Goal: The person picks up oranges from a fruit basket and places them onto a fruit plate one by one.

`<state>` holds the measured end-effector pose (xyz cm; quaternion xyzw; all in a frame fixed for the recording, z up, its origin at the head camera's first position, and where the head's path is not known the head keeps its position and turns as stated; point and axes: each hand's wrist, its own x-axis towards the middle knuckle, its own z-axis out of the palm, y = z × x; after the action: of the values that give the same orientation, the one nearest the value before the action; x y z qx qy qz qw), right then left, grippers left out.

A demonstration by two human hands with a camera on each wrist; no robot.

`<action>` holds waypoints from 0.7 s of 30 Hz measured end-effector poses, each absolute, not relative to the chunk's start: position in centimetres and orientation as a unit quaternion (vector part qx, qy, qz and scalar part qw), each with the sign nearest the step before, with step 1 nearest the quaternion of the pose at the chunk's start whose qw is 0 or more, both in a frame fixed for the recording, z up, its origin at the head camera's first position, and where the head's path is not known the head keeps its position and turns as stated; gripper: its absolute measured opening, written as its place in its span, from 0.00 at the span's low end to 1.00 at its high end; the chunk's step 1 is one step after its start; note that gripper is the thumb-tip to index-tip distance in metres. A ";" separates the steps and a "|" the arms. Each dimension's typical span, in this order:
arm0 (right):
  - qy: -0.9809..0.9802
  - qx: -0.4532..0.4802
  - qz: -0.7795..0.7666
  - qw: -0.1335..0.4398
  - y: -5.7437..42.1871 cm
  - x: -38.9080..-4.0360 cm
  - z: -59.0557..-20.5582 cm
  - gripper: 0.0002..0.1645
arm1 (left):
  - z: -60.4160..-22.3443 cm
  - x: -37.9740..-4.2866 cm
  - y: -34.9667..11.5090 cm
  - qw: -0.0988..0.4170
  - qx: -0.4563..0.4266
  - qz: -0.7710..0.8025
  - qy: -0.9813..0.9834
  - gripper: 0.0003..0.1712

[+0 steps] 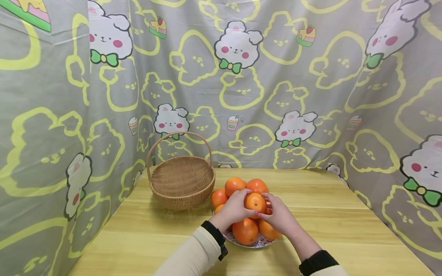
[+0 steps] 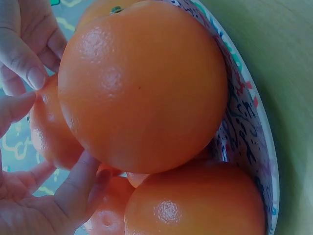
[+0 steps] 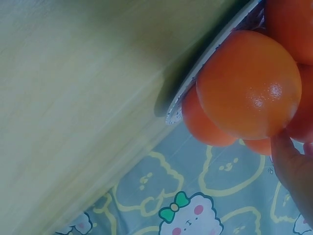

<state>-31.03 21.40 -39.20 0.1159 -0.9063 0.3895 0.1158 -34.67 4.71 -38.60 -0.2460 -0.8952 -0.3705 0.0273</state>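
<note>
A patterned plate (image 1: 253, 246) carries a heap of oranges (image 1: 245, 231). On top of the heap sits one orange (image 1: 256, 203), clasped from both sides. My left hand (image 1: 235, 207) holds its left side, thumb at the front and fingers behind. From the right, my right hand (image 1: 279, 217) grips the same orange, its thumb low at the front. In the left wrist view a nearer orange (image 2: 142, 88) partly covers the held orange (image 2: 51, 127). Only part of the right hand (image 3: 296, 171) shows in the right wrist view, beside another orange (image 3: 249, 85).
A wicker basket (image 1: 184, 197) with a tall arched handle stands left of the plate, close to the oranges. Both are on a wooden table (image 1: 328, 226). A grey curtain (image 1: 241, 92) with cartoon prints hangs behind and along both sides.
</note>
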 end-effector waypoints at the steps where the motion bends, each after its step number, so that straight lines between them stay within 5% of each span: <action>1: -0.906 0.115 0.390 0.116 21.4 -31.1 -39.2 0.36 | -38.6 -34.7 4.6 0.026 -0.243 -0.374 -0.895 0.37; 15: -0.912 0.132 0.366 0.130 21.4 -31.4 -39.0 0.35 | -37.9 -34.7 4.2 0.009 -0.236 -0.380 -0.894 0.41; 21: -0.923 0.128 0.338 0.132 21.8 -31.9 -36.8 0.36 | -36.1 -35.5 3.0 0.018 -0.263 -0.373 -0.889 0.34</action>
<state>-31.93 21.81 -36.82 0.1279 -0.9232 0.3377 0.1318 -35.50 3.01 -36.06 -0.2634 -0.8894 -0.3731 0.0183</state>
